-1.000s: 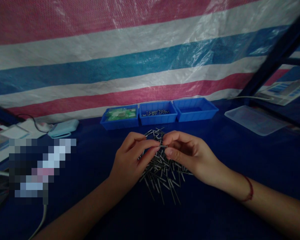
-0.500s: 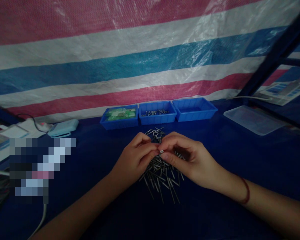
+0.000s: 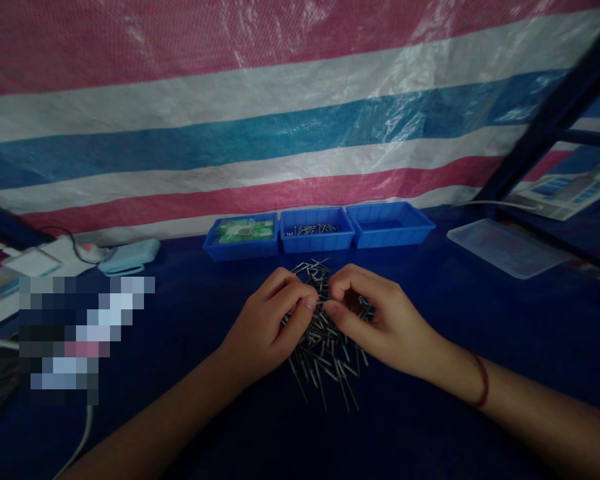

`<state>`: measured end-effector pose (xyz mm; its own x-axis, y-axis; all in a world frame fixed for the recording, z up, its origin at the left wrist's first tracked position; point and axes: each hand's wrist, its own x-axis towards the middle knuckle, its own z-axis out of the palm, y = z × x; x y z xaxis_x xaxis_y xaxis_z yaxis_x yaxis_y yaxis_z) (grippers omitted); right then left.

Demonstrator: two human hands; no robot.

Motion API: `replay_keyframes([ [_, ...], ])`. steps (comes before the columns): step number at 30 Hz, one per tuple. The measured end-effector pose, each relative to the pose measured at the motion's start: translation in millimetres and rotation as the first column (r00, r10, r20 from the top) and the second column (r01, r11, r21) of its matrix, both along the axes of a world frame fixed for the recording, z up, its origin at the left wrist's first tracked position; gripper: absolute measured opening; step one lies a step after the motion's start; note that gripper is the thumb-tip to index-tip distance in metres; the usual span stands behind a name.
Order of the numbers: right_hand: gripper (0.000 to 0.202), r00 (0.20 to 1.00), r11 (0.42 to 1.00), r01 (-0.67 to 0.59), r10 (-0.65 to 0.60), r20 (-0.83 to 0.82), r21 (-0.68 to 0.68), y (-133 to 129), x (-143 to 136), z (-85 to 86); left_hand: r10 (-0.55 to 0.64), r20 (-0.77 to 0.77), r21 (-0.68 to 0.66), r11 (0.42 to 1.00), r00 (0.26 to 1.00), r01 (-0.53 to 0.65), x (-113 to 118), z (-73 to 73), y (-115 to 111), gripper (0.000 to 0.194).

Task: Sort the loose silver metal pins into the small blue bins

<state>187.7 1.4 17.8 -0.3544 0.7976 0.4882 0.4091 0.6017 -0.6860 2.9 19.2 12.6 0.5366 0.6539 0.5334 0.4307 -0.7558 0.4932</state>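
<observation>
A loose pile of thin metal rivets (image 3: pixel 325 343) lies on the dark blue table, partly hidden by my hands. Over its left side my left hand (image 3: pixel 275 320) has thumb and forefinger pinched together; anything between them is too small to make out. My right hand (image 3: pixel 380 317) is curled over the pile's right side, its thumb and fingertips slightly apart, with nothing visible in them. A narrow gap separates the two hands. Behind the pile, a blue bin (image 3: pixel 317 241) holds more small metal pieces.
To the left of that bin, another blue bin (image 3: pixel 243 250) contains green-and-clear packets; a third blue bin (image 3: pixel 393 237) stands at right. A clear plastic lid (image 3: pixel 505 248) lies at far right. A light blue case (image 3: pixel 130 257) and white cables are at left.
My hands have separated slightly, and the small shiny piece between their fingertips is no longer visible. The right fingers have opened a little. The view has shifted slightly.
</observation>
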Motion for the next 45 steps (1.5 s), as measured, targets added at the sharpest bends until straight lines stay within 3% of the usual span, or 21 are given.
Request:
replay_keyframes([
  [3, 0.014, 0.998, 0.996, 0.036, -0.039, 0.038, 0.078, 16.1, 0.6, 5.0, 0.12, 0.069, 0.006, 0.993, 0.99, -0.12, 0.6, -1.1, 1.7, 0.015],
  [5, 0.014, 0.987, 0.975, 0.142, -0.153, 0.048, 0.172, 37.4, 1.4, 9.0, 0.17, 0.1, -0.02, 0.985, 0.98, -0.169, 0.2, -3.0, 4.3, 0.021],
  [9, 0.016, 0.925, 0.903, 0.304, -0.357, 0.135, 0.303, 93.5, 2.8, 12.4, 0.156, 0.056, -0.015, 0.988, 0.986, -0.155, -3.1, -7.0, 10.1, 0.019],
  [12, 0.013, 0.914, 0.9, 0.307, -0.369, 0.169, 0.309, 117.7, 3.8, 9.4, 0.137, -0.035, 0.01, 0.991, 0.99, -0.137, -6.7, -9.0, 13.9, 0.018],
  [15, 0.012, 0.927, 0.921, 0.255, -0.319, 0.195, 0.294, 108.5, 6.6, 4.3, 0.126, -0.1, 0.055, 0.991, 0.987, -0.121, -10.3, -11.4, 18.0, 0.022],
  [18, 0.011, 0.954, 0.973, 0.044, -0.109, 0.28, 0.228, 80.3, 14.0, -0.6, 0.121, -0.143, 0.107, 0.989, 0.982, -0.107, -12.2, -14.7, 21.8, 0.027],
  [20, 0.018, 0.939, 0.98, -0.092, 0.027, 0.342, 0.174, 63.7, 21.3, -4.0, 0.109, -0.174, 0.117, 0.989, 0.979, -0.09, -11.9, -16.9, 23.5, 0.027],
  [22, 0.024, 0.907, 0.977, -0.156, 0.084, 0.414, 0.144, 54.0, 28.7, -7.4, 0.094, -0.213, 0.125, 0.99, 0.972, -0.069, -10.7, -18.1, 24.6, 0.024],
  [30, 0.016, 0.821, 0.979, -0.174, 0.084, 0.565, 0.107, 54.2, 40.8, -13.5, 0.056, -0.364, 0.201, 0.979, 0.93, 0.02, -1.2, -2.8, 34.5, 0.019],
  [34, 0.016, 0.839, 0.984, -0.156, 0.085, 0.538, 0.088, 52.7, 42.2, -13.8, -0.028, -0.452, 0.18, 0.976, 0.892, 0.122, 11.7, 2.5, 43.6, 0.016],
  [45, 0.02, 0.89, 0.994, -0.113, 0.1, 0.444, 0.002, 59.3, 48.7, -19.5, -0.038, -0.549, 0.217, 0.958, 0.835, 0.187, 27.6, -5.3, 63.0, 0.016],
])
